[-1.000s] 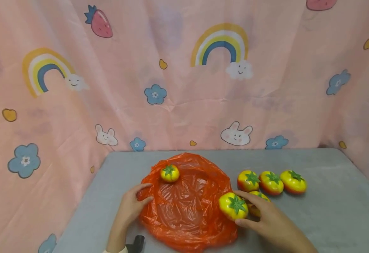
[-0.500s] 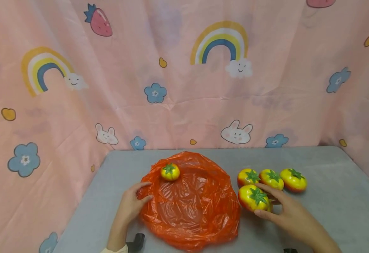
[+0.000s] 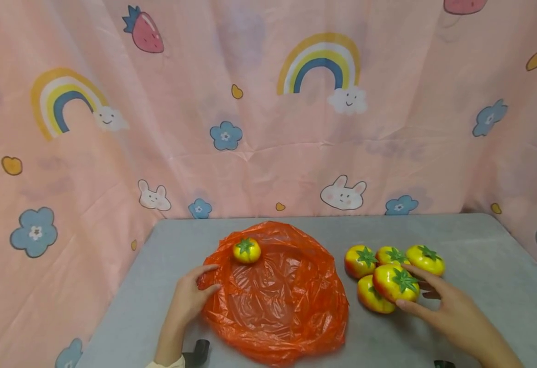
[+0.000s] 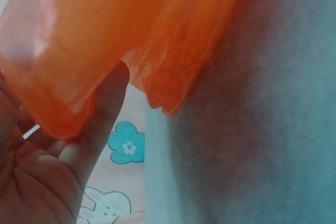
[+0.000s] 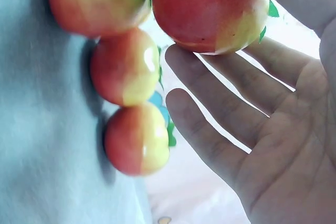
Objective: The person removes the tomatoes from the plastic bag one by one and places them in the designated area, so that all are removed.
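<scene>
An orange plastic bag point(image 3: 273, 312) lies spread open on the table, one yellow-and-red tomato point(image 3: 247, 251) with a green star-shaped top in its far left part. My left hand point(image 3: 187, 296) grips the bag's left rim between thumb and fingers; the left wrist view shows the film draped over this hand point(image 4: 58, 166). To the right of the bag, my right hand point(image 3: 457, 317) holds a tomato point(image 3: 394, 284) between thumb and fingertips. That tomato overlaps another tomato point(image 3: 373, 299) on the table. In the right wrist view the held tomato point(image 5: 210, 11) touches the fingertips.
Behind the held tomato, three tomatoes stand in a row: a left one point(image 3: 358, 261), a middle one point(image 3: 390, 255) and a right one point(image 3: 425, 261). A pink patterned curtain point(image 3: 268, 168) hangs behind the grey table point(image 3: 494, 271). A black object point(image 3: 200, 352) shows beside my left wrist.
My right hand has carried its tomato rightward, from the bag's right rim to over the tomatoes at the right. My left hand stays at the bag's left rim.
</scene>
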`<action>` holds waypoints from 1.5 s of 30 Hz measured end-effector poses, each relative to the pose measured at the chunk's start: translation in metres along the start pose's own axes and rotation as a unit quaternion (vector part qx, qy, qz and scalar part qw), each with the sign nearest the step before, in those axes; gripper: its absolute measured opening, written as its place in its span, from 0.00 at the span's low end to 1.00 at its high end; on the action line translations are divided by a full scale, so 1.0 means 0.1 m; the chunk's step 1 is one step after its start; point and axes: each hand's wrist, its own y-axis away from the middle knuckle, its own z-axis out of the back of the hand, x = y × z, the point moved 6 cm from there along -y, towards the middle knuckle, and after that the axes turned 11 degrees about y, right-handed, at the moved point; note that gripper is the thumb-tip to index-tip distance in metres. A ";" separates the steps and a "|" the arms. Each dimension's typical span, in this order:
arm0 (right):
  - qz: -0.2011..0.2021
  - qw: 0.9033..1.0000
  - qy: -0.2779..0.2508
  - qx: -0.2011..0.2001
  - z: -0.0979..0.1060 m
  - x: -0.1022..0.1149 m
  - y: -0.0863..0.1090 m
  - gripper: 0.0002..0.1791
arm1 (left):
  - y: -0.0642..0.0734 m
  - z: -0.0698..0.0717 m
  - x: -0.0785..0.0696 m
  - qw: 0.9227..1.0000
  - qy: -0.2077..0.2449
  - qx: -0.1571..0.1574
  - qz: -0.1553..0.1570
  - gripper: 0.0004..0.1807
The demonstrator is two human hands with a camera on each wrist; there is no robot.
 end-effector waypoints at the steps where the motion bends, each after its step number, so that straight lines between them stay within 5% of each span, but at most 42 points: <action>1: -0.008 1.000 0.000 0.006 0.00 -0.03 -0.01 0.56 | 0.00 0.00 0.00 1.000 -0.001 0.000 -0.002 0.24; 17: -0.043 0.999 -0.010 0.032 -0.04 -0.37 -0.05 0.58 | 0.01 0.02 0.00 1.000 -0.011 0.004 0.017 0.25; 32: -0.053 0.996 -0.023 0.071 -0.21 -0.61 -0.17 0.60 | 0.00 -0.02 0.02 1.000 -0.006 0.001 -0.005 0.24; 45: -0.047 0.995 -0.026 0.086 -0.31 -0.61 -0.17 0.58 | -0.01 -0.02 0.02 1.000 -0.007 0.004 -0.002 0.24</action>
